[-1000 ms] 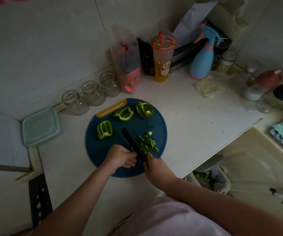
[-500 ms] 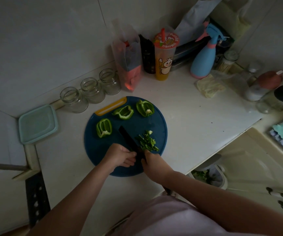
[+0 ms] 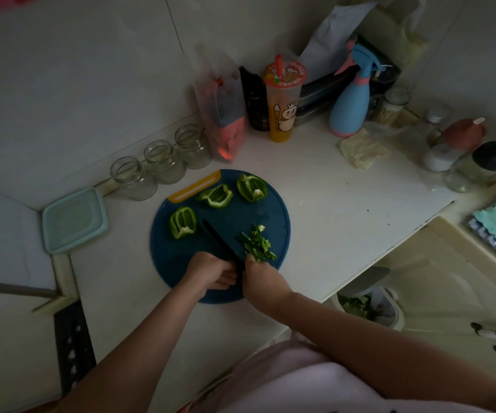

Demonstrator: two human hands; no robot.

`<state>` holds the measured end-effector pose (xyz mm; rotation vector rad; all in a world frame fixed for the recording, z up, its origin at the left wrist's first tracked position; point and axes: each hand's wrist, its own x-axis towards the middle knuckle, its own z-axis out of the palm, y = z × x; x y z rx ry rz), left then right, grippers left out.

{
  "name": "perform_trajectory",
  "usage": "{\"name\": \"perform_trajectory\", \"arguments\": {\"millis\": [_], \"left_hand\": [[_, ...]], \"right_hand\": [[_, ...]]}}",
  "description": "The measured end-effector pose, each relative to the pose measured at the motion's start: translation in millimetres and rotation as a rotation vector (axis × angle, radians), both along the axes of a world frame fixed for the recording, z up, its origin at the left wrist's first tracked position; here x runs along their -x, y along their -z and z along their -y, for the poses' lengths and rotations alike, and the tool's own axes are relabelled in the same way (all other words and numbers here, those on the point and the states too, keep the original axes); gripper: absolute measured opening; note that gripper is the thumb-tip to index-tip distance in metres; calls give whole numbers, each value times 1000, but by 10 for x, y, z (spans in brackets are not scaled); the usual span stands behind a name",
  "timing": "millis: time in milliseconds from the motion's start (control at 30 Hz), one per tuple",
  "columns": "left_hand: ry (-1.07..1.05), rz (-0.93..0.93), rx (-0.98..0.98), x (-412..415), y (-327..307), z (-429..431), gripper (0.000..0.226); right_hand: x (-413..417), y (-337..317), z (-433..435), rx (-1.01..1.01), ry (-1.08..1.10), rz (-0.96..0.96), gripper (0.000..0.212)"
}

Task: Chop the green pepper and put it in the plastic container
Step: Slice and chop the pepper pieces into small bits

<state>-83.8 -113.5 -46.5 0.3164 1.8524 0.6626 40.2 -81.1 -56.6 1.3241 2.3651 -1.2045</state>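
Here I am at the white counter (image 3: 330, 210), both hands down on the near side of the round blue cutting board (image 3: 178, 263). My right hand (image 3: 263, 281) is curled tight round the handle of the black knife (image 3: 220, 239), whose blade runs away from me, slanting left across the board. My left hand (image 3: 209, 271) sits just left of the blade, fingers curled under; whether it has a bit of pepper beneath it, I cannot tell. Right of the blade, touching my right hand, lies the pile of chopped pepper (image 3: 257, 244). Three bigger pepper pieces wait uncut on the board: one at the left (image 3: 182, 223), one at the far side near the yellow handle slot (image 3: 215, 196), one to its right (image 3: 251, 187). The plastic container (image 3: 73, 220), pale teal, lid on, sits off to the left by the wall, well apart from the board. Three glass jars (image 3: 163, 160) line up behind.
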Motion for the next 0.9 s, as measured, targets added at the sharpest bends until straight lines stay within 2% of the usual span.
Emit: {"name": "perform_trajectory", "arguments": {"millis": [133,367,567,900], "left_hand": [[-14,49,-19,42,14,68,14],[141,88,38,135,-8,58,13],[215,52,76,122,-28,-11,16],[393,-53,157,145,-17,-124,18]], "right_hand": [[-185,57,83,19,86,-26,23],[-292,15,39,38,87,-107,12],[-271,-21,22,8,54,-116,20],[-286,-25,45,23,46,-120,17]]}}
